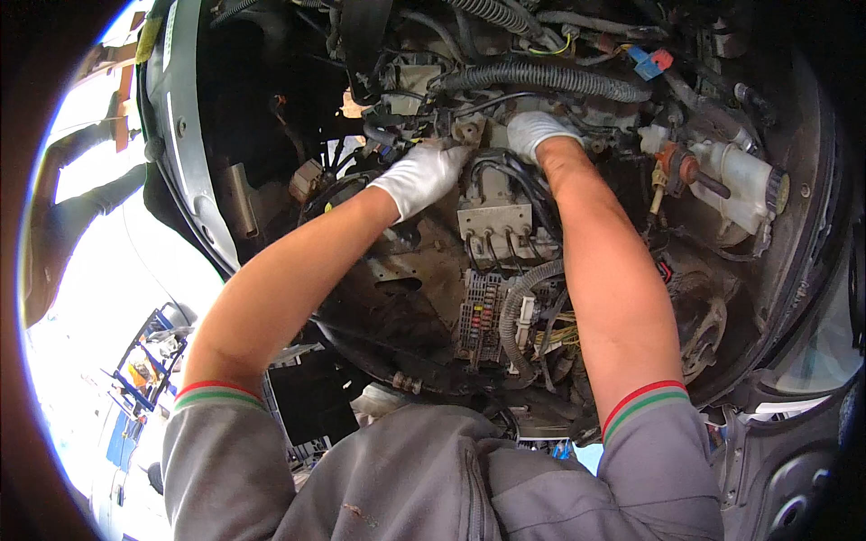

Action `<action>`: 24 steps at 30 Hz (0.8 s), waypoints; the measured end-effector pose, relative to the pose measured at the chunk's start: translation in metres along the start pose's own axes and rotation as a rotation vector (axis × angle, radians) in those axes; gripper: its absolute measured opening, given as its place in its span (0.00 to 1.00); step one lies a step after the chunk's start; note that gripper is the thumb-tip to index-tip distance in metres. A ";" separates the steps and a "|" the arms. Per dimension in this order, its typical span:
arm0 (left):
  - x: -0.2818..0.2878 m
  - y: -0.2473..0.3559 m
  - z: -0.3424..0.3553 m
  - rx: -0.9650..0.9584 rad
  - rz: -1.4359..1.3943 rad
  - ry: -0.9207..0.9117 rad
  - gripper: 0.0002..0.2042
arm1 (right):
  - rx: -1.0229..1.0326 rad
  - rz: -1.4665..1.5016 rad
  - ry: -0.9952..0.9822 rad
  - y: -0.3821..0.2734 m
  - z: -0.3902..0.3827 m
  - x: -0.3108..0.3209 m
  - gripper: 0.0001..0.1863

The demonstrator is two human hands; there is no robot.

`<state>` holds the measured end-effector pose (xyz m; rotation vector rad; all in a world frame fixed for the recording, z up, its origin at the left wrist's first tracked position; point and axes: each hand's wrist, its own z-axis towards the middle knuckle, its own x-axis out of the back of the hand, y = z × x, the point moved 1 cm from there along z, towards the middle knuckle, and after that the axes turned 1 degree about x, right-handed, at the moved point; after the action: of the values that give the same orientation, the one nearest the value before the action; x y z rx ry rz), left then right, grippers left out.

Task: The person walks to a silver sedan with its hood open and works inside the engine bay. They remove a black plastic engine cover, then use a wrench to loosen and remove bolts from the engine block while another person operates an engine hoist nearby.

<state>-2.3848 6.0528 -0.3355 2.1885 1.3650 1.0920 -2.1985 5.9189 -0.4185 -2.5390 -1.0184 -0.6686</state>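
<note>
Both my hands reach deep into a car's engine bay, in white gloves. My left hand point(426, 178) is curled, fingers pointing right, at a small metal bracket point(468, 132); what its fingertips grip, if anything, is hidden. To the right, my right hand point(536, 133) rests among hoses and metal parts, its fingers mostly out of sight behind the glove's back. Between my forearms stands a metal block point(495, 219) with several thin black pipes. Below it sits a fuse box point(483, 316) with colored fuses. Above the hands runs a thick grey corrugated hose point(550, 81).
A white plastic reservoir point(735, 185) sits on the right, beside an orange-brown fitting point(678, 167). A blue connector point(648, 63) lies at the upper right. Along the left runs the grey body edge point(185, 135). A corrugated conduit point(516, 316) curves beside the fuse box.
</note>
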 end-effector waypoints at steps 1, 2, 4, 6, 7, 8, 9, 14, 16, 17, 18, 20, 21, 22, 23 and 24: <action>-0.008 0.002 0.002 -0.084 -0.405 -0.012 0.20 | 0.007 -0.029 -0.017 0.000 0.000 0.001 0.20; -0.015 0.003 0.004 -0.254 -0.125 0.021 0.19 | 0.029 -0.047 -0.024 -0.001 -0.001 0.001 0.20; -0.024 -0.004 0.005 -0.368 0.020 0.093 0.19 | 0.020 -0.071 -0.008 -0.003 -0.001 0.003 0.20; -0.029 -0.010 -0.002 -0.436 -0.064 0.169 0.19 | 0.074 -0.089 -0.015 -0.004 -0.001 0.004 0.20; -0.031 -0.010 -0.009 -0.490 -0.120 0.227 0.19 | 0.093 -0.096 -0.003 -0.004 -0.001 0.005 0.20; -0.031 -0.008 -0.014 -0.539 -0.175 0.229 0.19 | 0.098 -0.120 0.003 -0.004 -0.001 0.006 0.20; -0.031 -0.005 -0.024 -0.533 -0.143 0.251 0.18 | 0.087 -0.078 -0.028 -0.002 -0.001 0.007 0.20; -0.026 0.023 -0.050 -0.237 -0.488 0.160 0.20 | 0.052 -0.049 -0.051 -0.002 -0.003 0.015 0.21; -0.021 0.032 -0.056 -0.251 -0.344 0.086 0.28 | 0.071 -0.072 -0.099 -0.004 -0.005 0.021 0.21; -0.021 0.035 -0.059 -0.174 -0.288 0.146 0.36 | 0.084 -0.077 -0.108 -0.006 -0.005 0.024 0.21; -0.019 0.036 -0.059 -0.167 -0.305 0.115 0.36 | 0.096 -0.075 -0.113 -0.007 -0.006 0.026 0.21; -0.019 0.037 -0.060 -0.179 -0.313 0.110 0.37 | 0.079 -0.080 -0.132 -0.009 -0.007 0.031 0.21; -0.020 0.037 -0.060 -0.205 -0.319 0.123 0.37 | 0.071 -0.077 -0.141 -0.009 -0.007 0.032 0.21; -0.021 0.037 -0.060 -0.223 -0.320 0.136 0.38 | 0.095 -0.093 -0.138 -0.009 -0.007 0.033 0.21; -0.023 0.036 -0.060 -0.229 -0.321 0.137 0.38 | 0.119 -0.112 -0.135 -0.009 -0.007 0.034 0.21; -0.025 0.036 -0.061 -0.224 -0.318 0.137 0.38 | 0.144 -0.132 -0.135 -0.009 -0.007 0.034 0.21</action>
<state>-2.4150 6.0075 -0.2839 1.6975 1.5034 1.2201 -2.1860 5.9410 -0.3937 -2.4349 -1.2408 -0.4450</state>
